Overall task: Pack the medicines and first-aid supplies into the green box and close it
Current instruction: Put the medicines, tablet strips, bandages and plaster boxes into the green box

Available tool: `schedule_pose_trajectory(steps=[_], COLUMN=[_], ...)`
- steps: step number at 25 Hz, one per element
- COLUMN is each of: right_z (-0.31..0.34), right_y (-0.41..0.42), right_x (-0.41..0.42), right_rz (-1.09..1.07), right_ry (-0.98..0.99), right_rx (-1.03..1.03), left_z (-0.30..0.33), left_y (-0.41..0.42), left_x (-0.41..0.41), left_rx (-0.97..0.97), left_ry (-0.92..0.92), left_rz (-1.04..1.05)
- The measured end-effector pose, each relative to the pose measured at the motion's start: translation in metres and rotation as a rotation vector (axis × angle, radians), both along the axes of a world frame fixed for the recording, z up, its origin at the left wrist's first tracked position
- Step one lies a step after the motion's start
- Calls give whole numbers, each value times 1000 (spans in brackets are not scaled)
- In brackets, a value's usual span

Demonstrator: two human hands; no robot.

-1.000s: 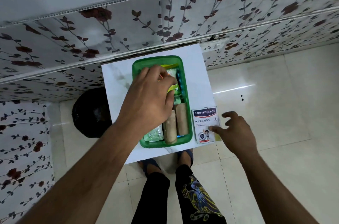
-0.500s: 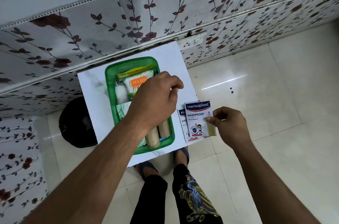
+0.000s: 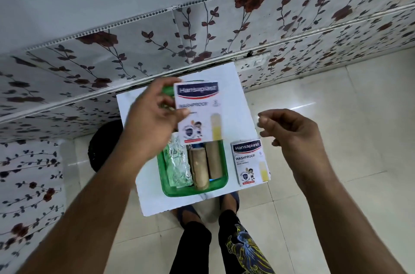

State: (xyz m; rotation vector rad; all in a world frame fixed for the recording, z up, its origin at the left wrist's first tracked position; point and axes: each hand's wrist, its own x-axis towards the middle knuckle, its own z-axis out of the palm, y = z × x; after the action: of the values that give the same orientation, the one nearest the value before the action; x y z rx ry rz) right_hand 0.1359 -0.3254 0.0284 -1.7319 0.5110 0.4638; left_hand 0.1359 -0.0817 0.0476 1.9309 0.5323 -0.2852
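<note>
The green box sits open on a small white table. Inside its near end lie two tan bandage rolls and a silvery-green foil pack. My left hand holds a white Hansaplast plaster box by its left edge, raised above the green box and hiding its far half. A second Hansaplast box lies on the table just right of the green box. My right hand hovers above and to the right of that second box, fingers loosely curled and apart, holding nothing.
A floral-patterned wall runs behind the table. A black round object stands on the floor to the table's left. My feet and dark trousers are under the table's near edge, on pale floor tiles.
The Hansaplast box that my right hand lifted off the table has passed to my left hand, now above the green box. My right hand has let go and drawn back right.
</note>
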Motion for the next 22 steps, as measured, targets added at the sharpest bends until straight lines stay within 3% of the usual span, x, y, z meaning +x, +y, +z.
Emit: schedule_pose_trajectory(steps=[4,7,9,13,16,19,22], right_z=[-54,-79,-86,-92,-88,-64,-13], right_y=[-17,-18,-15,-11,-13,-13,-7], right_x=[-17,-38,-46,-52,-53,-43,-21], right_rz=[282,492,522,480,415,252,11], right_ry=[184,314,317,279,258,157,-64], right_rx=[-536,-667,-709,-744,-716,-683,-557], left_z=[-20,-36,-43,-46,-55,-62,-59], left_y=[35,33,34,36,41,44,47], left_x=[-4,-7,-11,-22,-24,-23,-26], left_rx=[296,501,657,873,963,944,790], left_ry=[37,-18,-40,-92,-16,67,-1], left_rz=[20,-76,-124,-240,-417,-442,-330])
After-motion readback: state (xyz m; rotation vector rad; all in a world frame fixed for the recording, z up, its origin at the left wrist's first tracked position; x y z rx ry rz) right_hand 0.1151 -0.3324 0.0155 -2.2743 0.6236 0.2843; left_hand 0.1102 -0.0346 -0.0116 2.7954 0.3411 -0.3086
